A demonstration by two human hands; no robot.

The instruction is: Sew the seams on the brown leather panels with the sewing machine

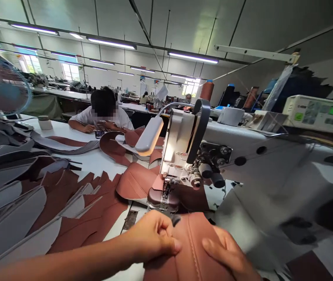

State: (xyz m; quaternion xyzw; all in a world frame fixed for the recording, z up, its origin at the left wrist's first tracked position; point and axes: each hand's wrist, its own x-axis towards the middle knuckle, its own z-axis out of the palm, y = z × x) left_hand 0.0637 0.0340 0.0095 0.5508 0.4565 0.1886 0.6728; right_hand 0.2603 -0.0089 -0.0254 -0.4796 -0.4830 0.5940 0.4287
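Observation:
A reddish-brown leather piece with a stitched seam down its middle is held up close to me. My left hand pinches its left edge, fingers curled and thumb on the face. On the other side, my right hand grips the right edge, thumb in front and fingers behind. Just beyond the piece is the sewing machine's needle and presser foot, above a small brown-covered bed. Another stitched leather piece lies left of the needle. The lower part of the held piece runs out of view.
Stacks of cut brown leather pieces and grey-backed pieces cover the left of the table. A lamp hangs by the machine head. Across the table sits a person; a fan stands far left. A control box is at right.

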